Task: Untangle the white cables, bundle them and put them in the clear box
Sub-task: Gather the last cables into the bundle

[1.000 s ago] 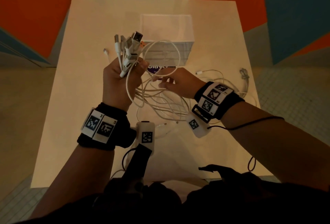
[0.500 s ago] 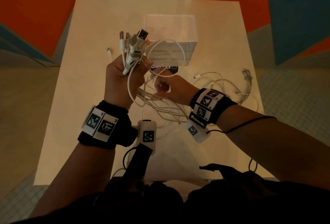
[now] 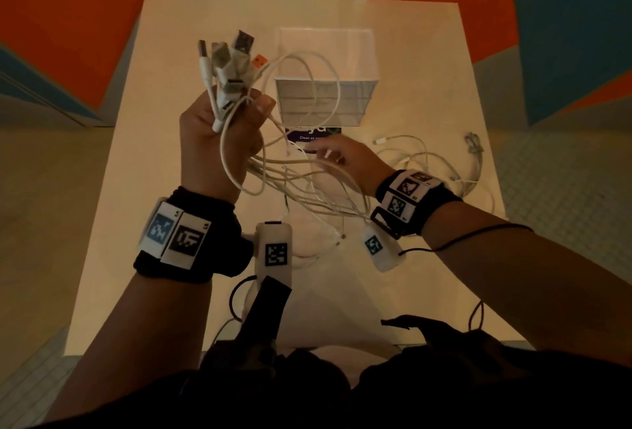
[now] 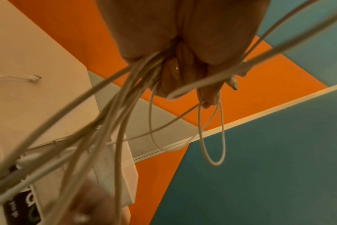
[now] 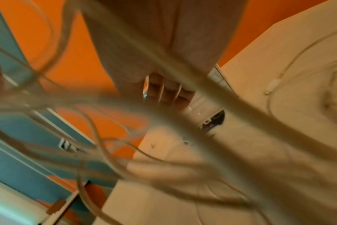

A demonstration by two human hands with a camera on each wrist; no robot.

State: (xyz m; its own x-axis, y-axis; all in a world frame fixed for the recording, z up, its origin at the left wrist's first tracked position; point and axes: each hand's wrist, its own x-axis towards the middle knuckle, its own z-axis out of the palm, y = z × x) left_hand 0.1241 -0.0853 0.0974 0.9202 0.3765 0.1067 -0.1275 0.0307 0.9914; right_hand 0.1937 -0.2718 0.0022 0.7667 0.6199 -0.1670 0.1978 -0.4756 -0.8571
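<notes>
My left hand (image 3: 222,134) is raised over the table and grips a bunch of white cables (image 3: 297,182) just below their plugs (image 3: 229,59), which stick up out of the fist. The strands hang in loops toward my right hand (image 3: 337,158). Its fingers (image 5: 166,92) lie loosely spread among the strands, and I see no clear pinch. In the left wrist view the cables (image 4: 113,115) stream out of my left hand (image 4: 183,64). The clear box (image 3: 359,100) stands behind the hands with one cable loop hanging in front of it.
More white cables (image 3: 427,155) and a grey one (image 3: 473,143) lie tangled on the table (image 3: 164,206) at the right. A purple card (image 3: 307,136) lies in front of the box. A loose connector (image 4: 32,77) rests on the table.
The right hand has loosened its pinch on a strand and shifted slightly right, fingers now spread. The left hand still holds the bunch up in about the same place.
</notes>
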